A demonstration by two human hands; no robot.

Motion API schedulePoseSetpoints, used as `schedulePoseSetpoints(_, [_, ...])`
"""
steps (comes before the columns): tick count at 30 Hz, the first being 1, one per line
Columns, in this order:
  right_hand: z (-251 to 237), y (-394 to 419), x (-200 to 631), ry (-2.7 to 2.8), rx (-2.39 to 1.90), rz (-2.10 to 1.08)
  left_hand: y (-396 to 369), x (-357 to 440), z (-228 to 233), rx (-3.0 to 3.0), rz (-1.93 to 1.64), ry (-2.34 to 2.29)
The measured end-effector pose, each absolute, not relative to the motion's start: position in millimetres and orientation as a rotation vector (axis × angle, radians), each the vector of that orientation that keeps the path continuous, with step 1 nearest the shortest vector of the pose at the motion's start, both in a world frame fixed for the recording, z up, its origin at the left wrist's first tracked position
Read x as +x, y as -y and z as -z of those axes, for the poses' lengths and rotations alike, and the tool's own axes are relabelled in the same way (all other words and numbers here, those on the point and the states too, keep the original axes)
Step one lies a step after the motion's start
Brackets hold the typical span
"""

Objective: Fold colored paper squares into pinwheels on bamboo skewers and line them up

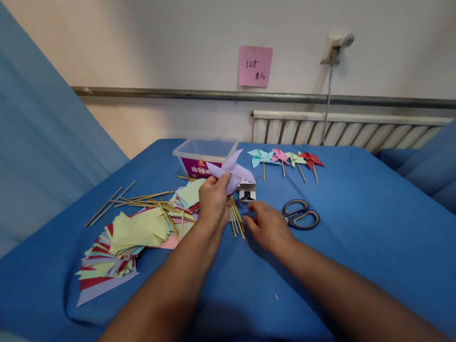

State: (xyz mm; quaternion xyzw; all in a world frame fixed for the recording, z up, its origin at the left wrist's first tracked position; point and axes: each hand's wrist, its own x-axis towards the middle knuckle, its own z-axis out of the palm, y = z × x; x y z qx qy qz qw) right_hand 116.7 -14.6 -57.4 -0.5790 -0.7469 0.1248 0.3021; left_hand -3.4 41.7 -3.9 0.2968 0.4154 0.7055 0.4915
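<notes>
Pinched in my left hand is a lavender paper pinwheel, its folded blades spread above my thumb. My right hand hovers near a small open white box, which has something dark inside. Its thumb and index finger are apart, and I see nothing between them. Just left of those fingertips, several thin wooden sticks lie on the cloth. Blue-handled scissors rest beyond my right hand, their blades mostly hidden behind it.
Finished pinwheels on sticks lie in a row at the back. A clear plastic tub stands behind my left hand. Stacked coloured paper and loose sticks cover the left side of the blue tablecloth. Blue curtains hang alongside.
</notes>
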Motion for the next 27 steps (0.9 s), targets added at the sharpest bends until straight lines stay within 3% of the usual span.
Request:
schedulePoseSetpoints(13, [54.1, -13.7, 83.4, 1.946, -1.778, -0.576, -40.2, -4.9, 2.3, 0.690, -1.708, -0.974])
schedulePoseSetpoints(23, [67.8, 5.6, 133.8, 1.377, -1.258, -1.130, -46.5, -8.6, 8.7, 0.695, -1.714, -1.003])
schedulePoseSetpoints(27, [53.3, 19.1, 145.6, 1.250, -1.107, -1.180, -48.7, -7.0, 18.5, 0.798, -1.683, -1.136])
